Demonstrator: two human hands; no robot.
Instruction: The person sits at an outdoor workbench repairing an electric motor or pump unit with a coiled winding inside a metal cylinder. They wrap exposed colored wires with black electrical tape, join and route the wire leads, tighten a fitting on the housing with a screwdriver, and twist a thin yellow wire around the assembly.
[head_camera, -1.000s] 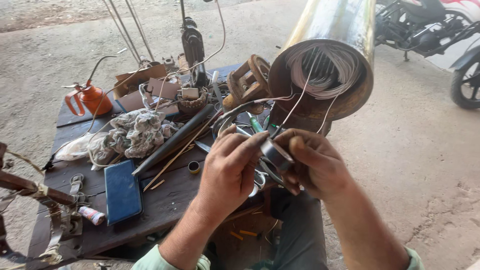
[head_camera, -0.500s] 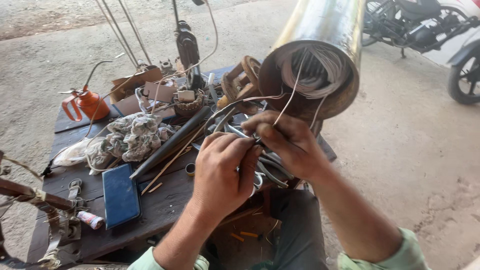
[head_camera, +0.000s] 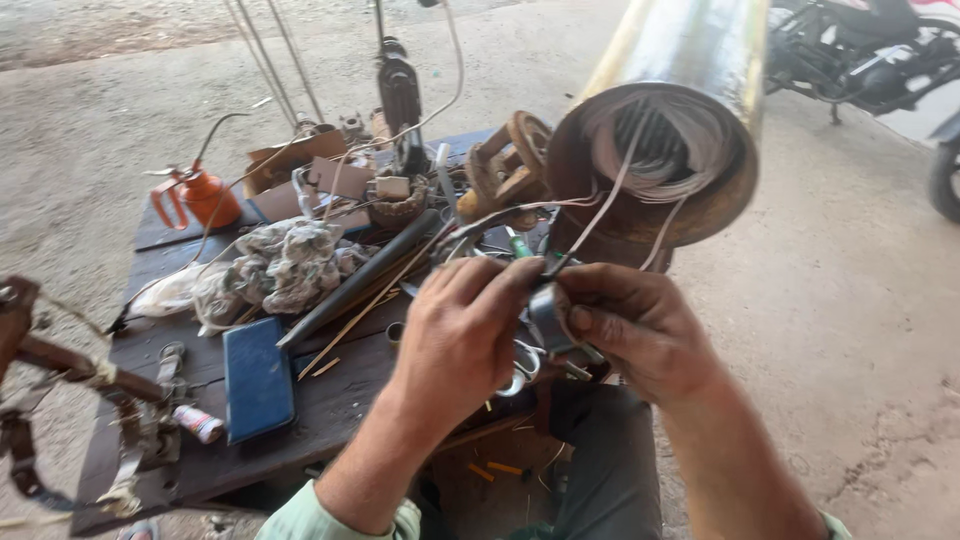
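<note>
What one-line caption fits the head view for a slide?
Two hands, left hand and right hand, work a roll of tape around wires from a metal cylinder above a cluttered workbench.

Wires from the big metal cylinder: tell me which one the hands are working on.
The dark wire pinched by the left hand beside the tape roll in the right hand; the pale wires hang free.

Bare forearms, pale green sleeves (head_camera: 300, 520) — dark grey-green trousers (head_camera: 610, 470).

Orange oil can (head_camera: 205, 195), blue case (head_camera: 257, 378) – dark wooden table (head_camera: 330, 415), white wires (head_camera: 610, 195) (brassy-rust cylinder (head_camera: 670, 120)).
</note>
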